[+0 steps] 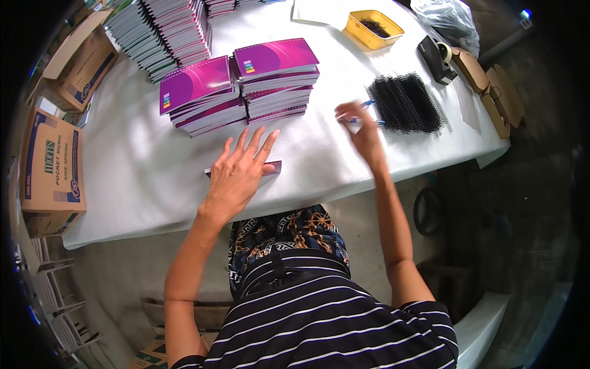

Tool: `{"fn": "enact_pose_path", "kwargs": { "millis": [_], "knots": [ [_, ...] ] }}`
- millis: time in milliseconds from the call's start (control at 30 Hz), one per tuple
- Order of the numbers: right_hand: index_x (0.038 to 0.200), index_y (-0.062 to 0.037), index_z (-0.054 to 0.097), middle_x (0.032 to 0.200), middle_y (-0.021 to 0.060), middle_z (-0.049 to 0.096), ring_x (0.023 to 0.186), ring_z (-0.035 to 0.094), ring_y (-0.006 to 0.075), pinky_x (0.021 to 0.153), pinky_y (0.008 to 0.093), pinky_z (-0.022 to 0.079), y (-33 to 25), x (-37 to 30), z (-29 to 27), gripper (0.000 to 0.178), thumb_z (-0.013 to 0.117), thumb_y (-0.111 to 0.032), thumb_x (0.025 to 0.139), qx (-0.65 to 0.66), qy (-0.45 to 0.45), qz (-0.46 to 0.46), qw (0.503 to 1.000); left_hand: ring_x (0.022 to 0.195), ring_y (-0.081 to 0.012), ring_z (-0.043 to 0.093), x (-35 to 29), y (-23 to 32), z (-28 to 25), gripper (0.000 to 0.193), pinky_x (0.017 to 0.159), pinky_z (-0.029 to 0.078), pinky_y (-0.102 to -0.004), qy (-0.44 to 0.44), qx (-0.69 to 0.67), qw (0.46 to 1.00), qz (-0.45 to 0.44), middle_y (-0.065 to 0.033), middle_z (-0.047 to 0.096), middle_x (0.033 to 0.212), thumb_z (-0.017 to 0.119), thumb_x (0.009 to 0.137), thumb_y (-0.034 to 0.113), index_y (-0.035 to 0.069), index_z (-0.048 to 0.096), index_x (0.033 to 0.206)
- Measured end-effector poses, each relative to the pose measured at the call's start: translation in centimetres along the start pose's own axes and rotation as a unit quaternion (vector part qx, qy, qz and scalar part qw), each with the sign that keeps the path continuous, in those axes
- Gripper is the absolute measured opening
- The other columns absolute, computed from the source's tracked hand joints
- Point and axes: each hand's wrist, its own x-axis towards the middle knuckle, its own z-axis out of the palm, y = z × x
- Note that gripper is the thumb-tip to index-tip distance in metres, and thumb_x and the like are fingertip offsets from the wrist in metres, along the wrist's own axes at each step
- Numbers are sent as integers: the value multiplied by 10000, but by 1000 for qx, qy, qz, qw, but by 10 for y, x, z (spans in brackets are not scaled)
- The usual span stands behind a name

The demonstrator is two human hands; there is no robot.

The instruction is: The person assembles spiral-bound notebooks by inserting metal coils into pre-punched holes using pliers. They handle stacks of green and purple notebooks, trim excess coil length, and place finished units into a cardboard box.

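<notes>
A small purple notebook [275,167] lies near the table's front edge, mostly covered by my left hand [236,170]. That hand is open, its fingers spread and stretched out over the notebook. My right hand [362,126] is raised to the right of it, blurred by motion, its fingers closed round a small tool with blue handles [376,122]; the tool's working end is too blurred to make out. Just right of this hand lies a pile of black plastic spiral coils [409,103]. Beyond my left hand stand two stacks of purple-covered notebooks [276,55], side by side.
Taller stacks of spiral-bound notebooks [175,31] rise at the back left. Cardboard boxes [52,166] line the left edge. Toward the back right are a yellow tub [357,31] holding black scraps, a black tape dispenser [437,61], an opened carton [501,98] and a clear plastic bag [448,21].
</notes>
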Motion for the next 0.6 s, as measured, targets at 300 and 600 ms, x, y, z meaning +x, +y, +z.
{"fn": "enact_pose_path", "kwargs": {
  "millis": [300, 600],
  "knots": [
    [898, 9, 676, 1047, 162, 609, 1036, 568, 310, 832, 461, 447, 106, 82, -57, 319, 752, -263, 749, -496, -79, 97, 859, 1218, -317, 531, -3, 3, 0, 563, 978, 464, -445, -21, -41, 999, -27, -77, 515, 1376, 509, 939, 338, 187, 355, 1458],
    [889, 25, 635, 940, 175, 625, 868, 611, 383, 762, 465, 495, 112, 91, -68, 206, 606, -175, 848, -396, -85, 84, 910, 1154, -305, 581, -4, 0, 9, 640, 889, 523, -397, 27, -1, 999, -26, -48, 582, 1301, 581, 857, 427, 193, 411, 1427]
  ]
}}
